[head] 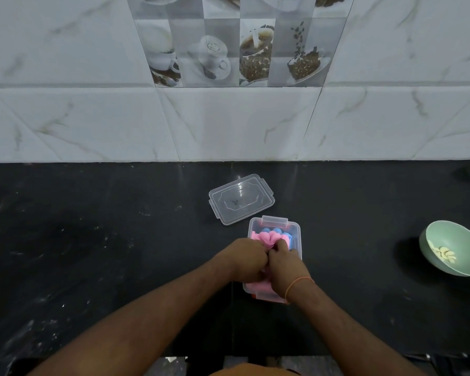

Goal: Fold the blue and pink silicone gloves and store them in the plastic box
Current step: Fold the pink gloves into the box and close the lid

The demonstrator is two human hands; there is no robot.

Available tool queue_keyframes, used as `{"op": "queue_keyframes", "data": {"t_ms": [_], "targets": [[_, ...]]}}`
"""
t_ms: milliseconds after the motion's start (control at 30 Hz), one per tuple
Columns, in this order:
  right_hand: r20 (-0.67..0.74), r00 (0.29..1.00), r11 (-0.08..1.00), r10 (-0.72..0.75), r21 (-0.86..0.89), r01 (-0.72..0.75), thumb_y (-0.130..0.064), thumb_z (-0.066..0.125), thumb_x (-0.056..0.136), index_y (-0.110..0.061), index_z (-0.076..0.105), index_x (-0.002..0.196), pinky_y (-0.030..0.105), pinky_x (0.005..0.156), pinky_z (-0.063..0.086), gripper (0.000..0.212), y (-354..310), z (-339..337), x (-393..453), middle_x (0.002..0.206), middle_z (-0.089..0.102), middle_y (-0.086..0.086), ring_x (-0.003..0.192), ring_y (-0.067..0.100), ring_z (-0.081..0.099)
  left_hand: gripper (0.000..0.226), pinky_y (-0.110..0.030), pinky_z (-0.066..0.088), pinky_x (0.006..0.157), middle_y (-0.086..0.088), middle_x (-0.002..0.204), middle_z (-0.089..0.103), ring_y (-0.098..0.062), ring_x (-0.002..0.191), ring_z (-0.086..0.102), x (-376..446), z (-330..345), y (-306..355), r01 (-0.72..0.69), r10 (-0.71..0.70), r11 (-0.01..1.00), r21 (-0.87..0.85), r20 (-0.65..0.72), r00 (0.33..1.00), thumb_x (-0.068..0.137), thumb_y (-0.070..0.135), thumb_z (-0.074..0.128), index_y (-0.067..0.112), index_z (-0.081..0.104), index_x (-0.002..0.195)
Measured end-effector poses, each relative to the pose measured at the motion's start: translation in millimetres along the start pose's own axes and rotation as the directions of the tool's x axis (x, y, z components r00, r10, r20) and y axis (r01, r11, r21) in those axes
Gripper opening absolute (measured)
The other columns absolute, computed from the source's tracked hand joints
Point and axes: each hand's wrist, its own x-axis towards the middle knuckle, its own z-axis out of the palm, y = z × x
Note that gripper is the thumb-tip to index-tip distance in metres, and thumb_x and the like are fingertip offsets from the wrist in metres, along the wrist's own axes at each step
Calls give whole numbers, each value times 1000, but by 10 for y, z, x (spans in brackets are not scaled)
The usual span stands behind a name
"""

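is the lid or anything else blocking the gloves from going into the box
Nothing visible does. The lid lies apart on the counter behind the open box, and both hands press the pink glove into it.

Glossy black stone countertop (92,240) extends beneath and either side of the hands. Beyond them: white marble-veined wall tiles (228,123), grey coffee-cup printed tile panel (236,44) above. Dim light.

Dim, soft light overall. The dark bench (92,240) shows a faint glare streak near its far edge, by the clear lid (241,199). Wide-angle distortion bends the wall tiles (65,123) at the edges; detail is slightly soft.
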Motion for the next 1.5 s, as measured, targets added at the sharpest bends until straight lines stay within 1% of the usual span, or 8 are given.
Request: {"op": "queue_keyframes", "data": {"t_ms": [167,267,467,700,1133,1233,1333,1500], "targets": [[-58,998,993,-14,117,21,-14,62,96,-15,34,160,40,103,54,69,54,53,-30,156,33,11,117,31,56,37,-43,47,100,-1,110,77,-26,104,67,-19,-122,-277,-193,226,960,202,-155,962,104,38,49,19,81,102],[-95,994,990,-57,127,69,-17,72,90,-22,47,151,40,96,57,66,103,59,-26,150,41,2,119,27,54,40,-44,41,112,3,116,74,-20,115,63,-127,-117,-501,-109,164,971,214,-258,952,105,50,49,23,78,110],[-124,965,959,-231,139,248,-19,69,91,-33,59,143,34,97,55,55,194,-68,42,146,52,-13,125,17,55,45,-40,47,86,3,99,72,-21,92,63,-490,162,-429,-90,123,988,127,-281,952,106,55,43,26,78,100],[-105,894,897,-436,27,441,-28,58,99,-28,63,137,38,107,51,39,-177,-138,303,145,57,-10,131,16,55,57,-37,46,84,-2,101,70,-19,90,58,-867,447,-283,3,-10,1000,-28,-244,970,111,57,34,24,80,113],[-35,749,750,-661,-59,659,-24,52,106,-23,53,153,42,126,26,47,-327,-38,626,167,39,-5,159,18,25,60,-63,30,112,1,123,63,-24,116,52,-1138,534,-337,219,-224,975,-49,-254,941,108,62,26,30,69,135],[-153,811,804,-565,122,583,-24,55,103,-31,61,145,38,118,39,43,-276,-122,539,154,56,-7,145,19,48,38,-58,33,111,9,119,67,-19,115,56,-1198,474,-435,207,-253,966,-156,-400,881,108,48,38,31,67,126],[-384,850,775,-362,384,503,-24,68,96,-33,76,122,33,102,54,29,-176,-265,446,124,76,-12,112,13,70,25,-41,39,102,15,113,67,-9,110,57,-1211,405,-620,274,-476,866,-418,-521,708,105,37,53,36,70,123],[-485,871,634,75,697,334,-11,70,97,-22,81,110,30,90,61,20,23,-439,694,102,79,-9,89,5,73,29,-11,51,87,8,123,71,5,100,64,-1001,224,-1030,214,-833,397,-893,-251,494,105,12,63,21,73,131]]}}
